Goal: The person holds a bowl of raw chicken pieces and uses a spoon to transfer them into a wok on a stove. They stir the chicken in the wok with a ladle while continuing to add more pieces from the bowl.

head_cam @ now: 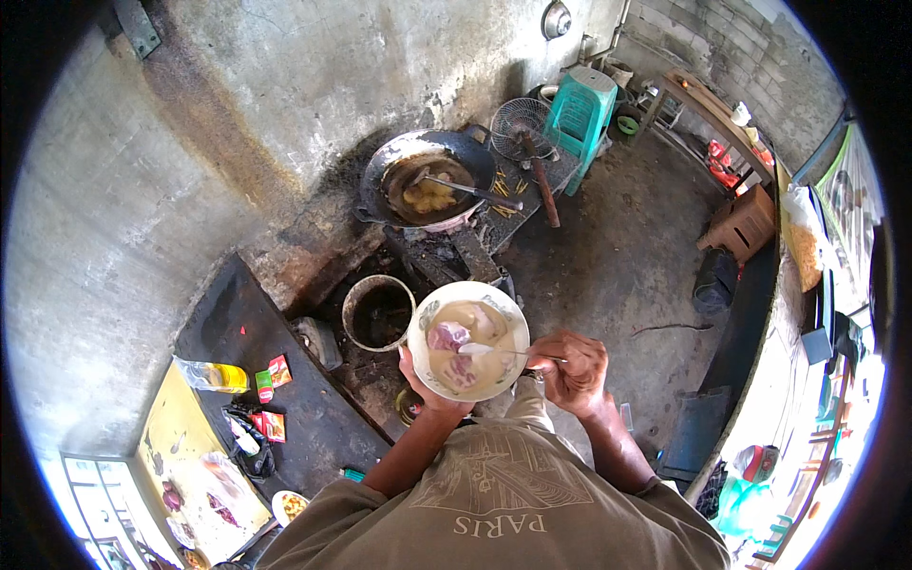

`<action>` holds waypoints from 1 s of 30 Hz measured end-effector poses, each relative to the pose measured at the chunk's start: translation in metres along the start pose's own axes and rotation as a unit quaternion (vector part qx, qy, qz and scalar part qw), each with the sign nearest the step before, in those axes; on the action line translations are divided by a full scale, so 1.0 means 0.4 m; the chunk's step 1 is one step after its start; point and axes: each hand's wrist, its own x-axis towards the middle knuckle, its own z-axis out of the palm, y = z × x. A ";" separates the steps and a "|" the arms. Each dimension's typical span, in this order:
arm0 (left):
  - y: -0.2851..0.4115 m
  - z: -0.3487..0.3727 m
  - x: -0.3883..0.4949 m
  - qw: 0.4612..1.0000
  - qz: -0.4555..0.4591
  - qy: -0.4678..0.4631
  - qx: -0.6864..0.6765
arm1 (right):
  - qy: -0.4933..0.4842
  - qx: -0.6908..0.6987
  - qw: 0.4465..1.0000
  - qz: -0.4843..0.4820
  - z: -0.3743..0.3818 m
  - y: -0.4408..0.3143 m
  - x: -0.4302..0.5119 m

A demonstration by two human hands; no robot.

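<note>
My left hand (pixel 433 388) supports a white patterned bowl (pixel 422 356) from its lower left side, in front of my chest. Inside are pieces of raw meat (pixel 449 335) in a pale, cloudy liquid (pixel 459 314). Between the fingers of my right hand (pixel 576 370) is the handle of a metal spoon (pixel 514 352), whose bowl end rests among the meat. Beyond the bowl, a large black wok (pixel 377 174) sits over a stove by the wall. Yellowish pieces of food (pixel 429 195) lie in its oil, and a long-handled metal turner (pixel 463 189) leans across its rim.
A round bucket (pixel 349 329) stands just left of the bowl. Right of the wok are a wire strainer (pixel 524 128) with a wooden handle and a green plastic stool (pixel 581 107). The dark counter (pixel 313 406) at left holds packets (pixel 273 426) and a bag of yellow oil (pixel 226 377).
</note>
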 end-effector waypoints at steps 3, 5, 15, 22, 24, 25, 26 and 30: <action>0.005 0.007 -0.004 1.000 -0.013 -0.007 -0.011 | 0.059 -0.032 0.998 0.006 -0.012 -0.002 0.005; 0.006 0.013 -0.006 1.000 -0.022 -0.015 -0.015 | 0.067 -0.076 0.995 0.024 -0.020 -0.002 0.008; 0.015 0.016 -0.004 0.993 -0.064 -0.094 -0.038 | 0.081 -0.059 0.980 0.172 0.034 0.055 -0.013; 0.012 0.006 -0.011 0.989 -0.093 -0.105 -0.046 | 0.130 0.060 0.961 0.236 0.044 0.044 -0.047; 0.009 0.009 -0.007 0.994 -0.078 -0.073 -0.033 | 0.120 0.047 0.966 0.222 0.032 0.039 -0.045; 0.008 0.011 -0.004 0.995 -0.071 -0.067 -0.025 | 0.119 0.042 0.968 0.216 0.027 0.035 -0.044; 0.009 0.013 -0.004 0.995 -0.069 -0.065 -0.028 | 0.122 0.047 0.969 0.207 0.022 0.029 -0.045; 0.018 0.020 0.003 0.997 -0.050 -0.060 -0.021 | 0.103 0.038 0.978 0.176 0.007 0.015 -0.047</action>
